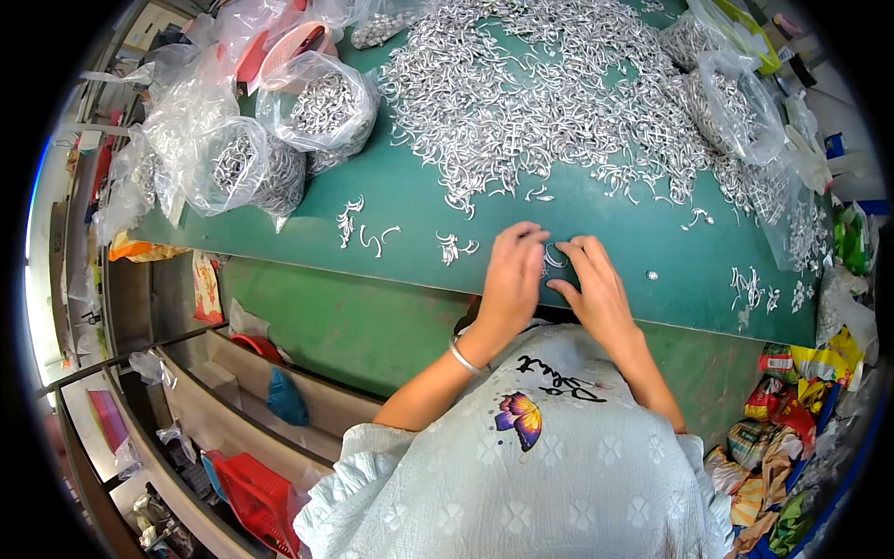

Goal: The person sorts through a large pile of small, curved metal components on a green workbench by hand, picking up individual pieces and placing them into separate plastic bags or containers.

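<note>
A silver curved metal piece (556,255) lies between my two hands near the front edge of the green table (345,196). My left hand (512,279) is closed, its fingers curled down; whatever they hold, if anything, is hidden. Facing it, my right hand (601,289) has thumb and forefinger apart, the fingertips beside the curved piece. Left of my hands lies a small cluster of silver pieces (456,248), with more loose curved pieces (377,239) farther left. A wide heap of similar small metal pieces (540,102) spreads over the far side.
Clear plastic bags filled with metal pieces (321,107) stand at the left, next to a pink basket (296,47). Another filled bag (740,107) leans at the right. Small pieces (748,289) lie at the right front. Below left are wooden shelves (242,410) and a red basket (256,498).
</note>
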A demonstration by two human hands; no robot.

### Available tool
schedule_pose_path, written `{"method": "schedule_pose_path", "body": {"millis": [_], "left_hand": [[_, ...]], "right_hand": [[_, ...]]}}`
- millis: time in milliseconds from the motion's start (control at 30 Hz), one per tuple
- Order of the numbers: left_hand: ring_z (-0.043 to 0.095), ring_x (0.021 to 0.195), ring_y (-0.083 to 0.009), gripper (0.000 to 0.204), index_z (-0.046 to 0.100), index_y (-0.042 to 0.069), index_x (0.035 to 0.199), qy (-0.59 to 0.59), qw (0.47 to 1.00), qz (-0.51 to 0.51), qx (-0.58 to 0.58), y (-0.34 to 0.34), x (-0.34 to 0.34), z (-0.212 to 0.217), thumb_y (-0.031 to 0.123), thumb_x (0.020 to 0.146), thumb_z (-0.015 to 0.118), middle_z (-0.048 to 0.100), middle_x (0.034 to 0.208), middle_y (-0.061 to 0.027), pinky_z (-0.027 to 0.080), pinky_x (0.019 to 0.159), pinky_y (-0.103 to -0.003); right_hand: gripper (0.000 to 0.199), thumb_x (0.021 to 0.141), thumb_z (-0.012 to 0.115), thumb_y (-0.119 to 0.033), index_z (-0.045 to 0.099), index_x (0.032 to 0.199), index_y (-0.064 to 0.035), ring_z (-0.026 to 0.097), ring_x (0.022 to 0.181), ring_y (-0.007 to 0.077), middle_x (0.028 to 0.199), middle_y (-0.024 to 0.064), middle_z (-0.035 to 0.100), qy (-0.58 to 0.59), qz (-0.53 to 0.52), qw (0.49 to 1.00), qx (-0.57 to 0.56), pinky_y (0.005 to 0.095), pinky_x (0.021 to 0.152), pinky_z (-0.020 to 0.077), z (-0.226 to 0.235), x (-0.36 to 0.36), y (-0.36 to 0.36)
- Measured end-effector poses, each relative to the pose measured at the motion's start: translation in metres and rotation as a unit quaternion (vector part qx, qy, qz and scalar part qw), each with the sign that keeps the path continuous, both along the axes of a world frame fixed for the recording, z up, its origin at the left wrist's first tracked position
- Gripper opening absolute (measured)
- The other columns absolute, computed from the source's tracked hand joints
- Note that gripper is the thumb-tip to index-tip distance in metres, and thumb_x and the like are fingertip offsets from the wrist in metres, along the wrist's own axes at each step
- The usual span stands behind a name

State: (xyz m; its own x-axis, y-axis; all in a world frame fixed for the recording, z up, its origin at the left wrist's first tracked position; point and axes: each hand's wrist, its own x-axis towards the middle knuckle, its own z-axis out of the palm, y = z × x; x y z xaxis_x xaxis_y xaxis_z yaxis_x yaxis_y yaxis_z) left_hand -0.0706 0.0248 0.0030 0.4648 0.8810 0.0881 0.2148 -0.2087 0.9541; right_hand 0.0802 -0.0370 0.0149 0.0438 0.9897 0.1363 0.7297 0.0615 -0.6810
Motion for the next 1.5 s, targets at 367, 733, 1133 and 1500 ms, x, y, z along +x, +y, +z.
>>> {"method": "schedule_pose_path", "body": {"millis": [367, 733, 1133, 1500], "left_hand": [[0.055, 0.118, -0.0276, 0.033, 0.048, -0.005, 0.128, -0.212, 0.973, 0.089, -0.020, -0.010, -0.007, -0.001, -0.004, 0.096, 0.038, 0.056, 0.126, -0.0190, 0.040, 0.105, -0.040], [0.056, 0.117, -0.0346, 0.041, 0.048, -0.011, 0.126, -0.302, 0.644, -0.039, -0.701, -0.042, -0.062, -0.035, 0.014, 0.097, 0.037, 0.057, 0.123, -0.0257, 0.044, 0.103, -0.044], [0.049, 0.126, -0.0404, 0.073, 0.042, -0.001, 0.139, -0.540, 0.385, -0.151, -0.733, -0.034, -0.034, -0.075, 0.058, 0.097, 0.033, 0.049, 0.135, -0.0284, 0.034, 0.109, -0.056], [0.045, 0.131, -0.0372, 0.072, 0.040, 0.004, 0.141, -0.551, 0.349, -0.123, -0.748, -0.036, -0.037, -0.079, 0.059, 0.098, 0.030, 0.043, 0.144, -0.0230, 0.033, 0.108, -0.059]], "right_hand": [[0.063, 0.069, 0.080, -0.008, 0.052, 0.125, 0.0016, 0.056, 0.101, 0.0374, 0.116, 0.0166, 0.051, 0.026, 0.024, 0.999, -0.019, 0.0425, 0.083, 0.0484, 0.004, -0.007, 0.008], [0.082, 0.057, 0.086, -0.024, 0.053, 0.130, -0.0061, 0.046, 0.119, 0.0354, 0.126, 0.0139, 0.049, -0.083, 0.070, 0.994, -0.011, 0.0433, 0.097, 0.0381, 0.004, -0.009, 0.022], [0.063, 0.075, 0.074, -0.027, 0.053, 0.133, -0.0118, 0.032, 0.140, 0.0329, 0.146, 0.0089, 0.041, -0.132, 0.225, 0.965, -0.025, 0.0492, 0.114, 0.0288, -0.006, -0.015, 0.006], [0.050, 0.078, 0.071, -0.020, 0.058, 0.124, -0.0056, 0.036, 0.137, 0.0354, 0.142, 0.0106, 0.046, -0.109, 0.274, 0.956, -0.007, 0.0504, 0.112, 0.0316, -0.008, -0.025, 0.017]]}}
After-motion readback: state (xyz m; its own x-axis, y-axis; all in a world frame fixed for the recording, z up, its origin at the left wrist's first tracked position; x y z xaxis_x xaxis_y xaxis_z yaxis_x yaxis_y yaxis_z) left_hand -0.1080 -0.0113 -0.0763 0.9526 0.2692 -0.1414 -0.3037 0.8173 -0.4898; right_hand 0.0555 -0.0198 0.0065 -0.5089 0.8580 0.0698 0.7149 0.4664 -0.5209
